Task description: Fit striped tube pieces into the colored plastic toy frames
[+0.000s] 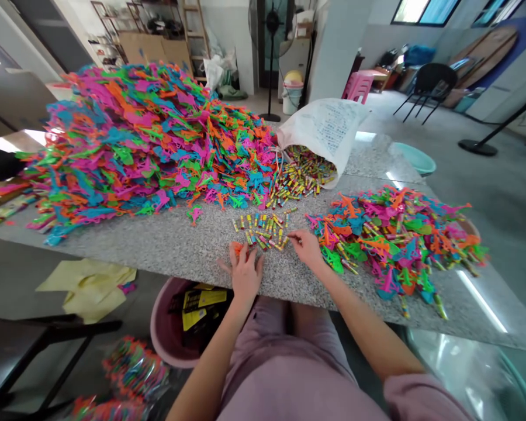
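Note:
On the grey speckled table, my left hand has its fingers around an orange plastic toy piece, partly covered by them. My right hand pinches the end of a small printed paper tube at the right edge of a loose group of tubes. These tubes are yellow, red and blue and lie between and just beyond my hands. A single pink and green toy piece lies to the left. To the right of my right hand spreads a heap of coloured toy pieces with tubes fitted.
A tall mound of bright plastic toy pieces covers the back left. A white sack spills more tubes onto the table. Below the front edge stands a pink tub with black and yellow packets; bagged toy pieces lie on the floor.

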Demonstrator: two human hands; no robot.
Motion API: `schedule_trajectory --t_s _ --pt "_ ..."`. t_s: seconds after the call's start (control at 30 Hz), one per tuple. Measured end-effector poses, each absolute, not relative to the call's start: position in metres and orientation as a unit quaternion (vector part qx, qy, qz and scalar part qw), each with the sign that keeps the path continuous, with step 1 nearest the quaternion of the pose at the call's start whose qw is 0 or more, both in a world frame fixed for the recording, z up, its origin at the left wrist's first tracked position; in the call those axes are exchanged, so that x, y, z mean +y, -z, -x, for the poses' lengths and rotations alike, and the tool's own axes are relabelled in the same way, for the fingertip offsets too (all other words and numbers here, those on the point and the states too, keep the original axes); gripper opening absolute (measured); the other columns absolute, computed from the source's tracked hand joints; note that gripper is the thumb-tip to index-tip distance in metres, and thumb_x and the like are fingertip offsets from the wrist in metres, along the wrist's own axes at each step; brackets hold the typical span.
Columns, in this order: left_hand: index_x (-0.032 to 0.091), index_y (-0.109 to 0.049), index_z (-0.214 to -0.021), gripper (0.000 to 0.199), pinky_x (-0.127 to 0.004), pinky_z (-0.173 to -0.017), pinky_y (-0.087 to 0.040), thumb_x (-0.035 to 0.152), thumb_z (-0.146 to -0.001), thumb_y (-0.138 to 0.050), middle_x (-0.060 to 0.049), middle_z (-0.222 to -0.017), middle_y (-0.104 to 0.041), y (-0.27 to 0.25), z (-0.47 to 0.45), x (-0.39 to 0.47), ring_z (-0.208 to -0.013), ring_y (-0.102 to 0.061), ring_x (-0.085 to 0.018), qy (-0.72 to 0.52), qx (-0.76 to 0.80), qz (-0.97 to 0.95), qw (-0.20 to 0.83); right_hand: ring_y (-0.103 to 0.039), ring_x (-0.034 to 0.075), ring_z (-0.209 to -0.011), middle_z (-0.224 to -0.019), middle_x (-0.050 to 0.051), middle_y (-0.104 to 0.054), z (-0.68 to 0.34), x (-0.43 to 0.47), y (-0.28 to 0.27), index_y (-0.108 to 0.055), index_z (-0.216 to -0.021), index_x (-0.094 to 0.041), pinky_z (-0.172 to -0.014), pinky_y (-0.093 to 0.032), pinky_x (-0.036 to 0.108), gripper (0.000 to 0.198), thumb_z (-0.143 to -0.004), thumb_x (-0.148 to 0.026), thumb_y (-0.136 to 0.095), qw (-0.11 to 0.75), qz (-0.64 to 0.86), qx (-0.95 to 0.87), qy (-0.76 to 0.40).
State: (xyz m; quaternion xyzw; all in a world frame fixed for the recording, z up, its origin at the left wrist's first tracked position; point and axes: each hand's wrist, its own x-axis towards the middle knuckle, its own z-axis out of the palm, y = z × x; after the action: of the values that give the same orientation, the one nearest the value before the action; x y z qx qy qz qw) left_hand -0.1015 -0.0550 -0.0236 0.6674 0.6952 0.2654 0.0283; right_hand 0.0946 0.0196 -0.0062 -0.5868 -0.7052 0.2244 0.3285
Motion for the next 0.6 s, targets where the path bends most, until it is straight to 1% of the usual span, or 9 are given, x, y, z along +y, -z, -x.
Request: schedule_trajectory --t_s 0.07,0.13,0.2,0.3,0.37,0.43,0.5,0.6 --pt "0.025 -0.064 -0.117 0.033 -0.062 -0.109 -0.016 0.033 -0.089 -0.047 -0.011 -0.131 -0.057 0.023 0.102 -0.056 -0.137 -0.026 -0.036 -0.276 0.697 -0.662 0.017 -0.062 0.019 -0.079 -0.088 0.007 -0.068 -0.081 0.015 0.006 -0.071 -0.090 -0.016 -0.078 -0.048 0.031 0.016 -0.084 -0.018 -0.055 0.309 0.585 -0.718 -0.217" --pt "0.025 -0.062 -0.121 0.035 -0.060 -0.109 -0.017 0.029 -0.090 -0.047 -0.012 -0.124 -0.060 0.020 0.102 -0.053 -0.126 -0.039 -0.034 -0.274 0.698 -0.662 0.006 -0.060 0.020 -0.087 -0.094 0.008 -0.066 -0.064 0.011 0.005 -0.069 -0.095 -0.016 -0.080 -0.046 0.031 0.016 -0.085 -0.023 -0.059 0.268 0.583 -0.741 -0.197" --pt "0.025 -0.058 -0.126 0.039 -0.058 -0.107 -0.019 0.023 -0.090 -0.044 -0.011 -0.120 -0.061 0.016 0.104 -0.046 -0.117 -0.046 -0.031 -0.254 0.680 -0.688 -0.002 -0.058 0.021 -0.098 -0.103 0.010 -0.064 -0.051 0.009 0.002 -0.066 -0.100 -0.016 -0.084 -0.044 0.030 0.018 -0.086 -0.023 -0.058 0.222 0.585 -0.761 -0.172" --pt "0.028 -0.058 -0.124 0.042 -0.057 -0.106 -0.022 0.014 -0.088 -0.041 -0.010 -0.119 -0.060 0.010 0.111 -0.032 -0.115 -0.046 -0.029 -0.198 0.630 -0.751 -0.012 -0.055 0.022 -0.105 -0.107 0.011 -0.063 -0.048 0.006 -0.002 -0.064 -0.100 -0.016 -0.089 -0.041 0.030 0.017 -0.089 -0.019 -0.052 0.190 0.605 -0.758 -0.153" --pt "0.028 -0.061 -0.118 0.040 -0.057 -0.106 -0.021 0.012 -0.087 -0.042 -0.009 -0.118 -0.059 0.007 0.118 -0.022 -0.116 -0.045 -0.029 -0.166 0.601 -0.782 -0.024 -0.056 0.022 -0.104 -0.108 0.013 -0.061 -0.057 0.005 -0.004 -0.062 -0.103 -0.014 -0.089 -0.042 0.032 0.021 -0.094 -0.021 -0.043 0.181 0.639 -0.734 -0.142" --pt "0.028 -0.061 -0.115 0.039 -0.057 -0.107 -0.020 0.010 -0.086 -0.042 -0.009 -0.119 -0.059 0.005 0.123 -0.013 -0.117 -0.044 -0.029 -0.144 0.565 -0.812 -0.036 -0.059 0.023 -0.100 -0.110 0.017 -0.060 -0.067 0.004 -0.004 -0.057 -0.109 -0.010 -0.084 -0.044 0.033 0.029 -0.097 -0.022 -0.034 0.170 0.685 -0.696 -0.131" --pt "0.027 -0.059 -0.115 0.040 -0.056 -0.108 -0.018 0.007 -0.085 -0.041 -0.008 -0.119 -0.059 0.003 0.126 -0.007 -0.119 -0.044 -0.028 -0.128 0.520 -0.843 -0.046 -0.063 0.024 -0.092 -0.105 0.021 -0.062 -0.071 0.006 -0.003 -0.052 -0.113 -0.005 -0.077 -0.046 0.033 0.031 -0.096 -0.021 -0.031 0.151 0.723 -0.661 -0.130" --pt "0.024 -0.058 -0.112 0.038 -0.055 -0.108 -0.019 0.005 -0.084 -0.042 -0.008 -0.115 -0.061 0.002 0.125 -0.006 -0.118 -0.046 -0.027 -0.116 0.472 -0.873 -0.049 -0.067 0.026 -0.085 -0.090 0.021 -0.066 -0.062 0.008 0.001 -0.050 -0.111 -0.002 -0.071 -0.049 0.033 0.029 -0.095 -0.023 -0.037 0.123 0.748 -0.638 -0.138"
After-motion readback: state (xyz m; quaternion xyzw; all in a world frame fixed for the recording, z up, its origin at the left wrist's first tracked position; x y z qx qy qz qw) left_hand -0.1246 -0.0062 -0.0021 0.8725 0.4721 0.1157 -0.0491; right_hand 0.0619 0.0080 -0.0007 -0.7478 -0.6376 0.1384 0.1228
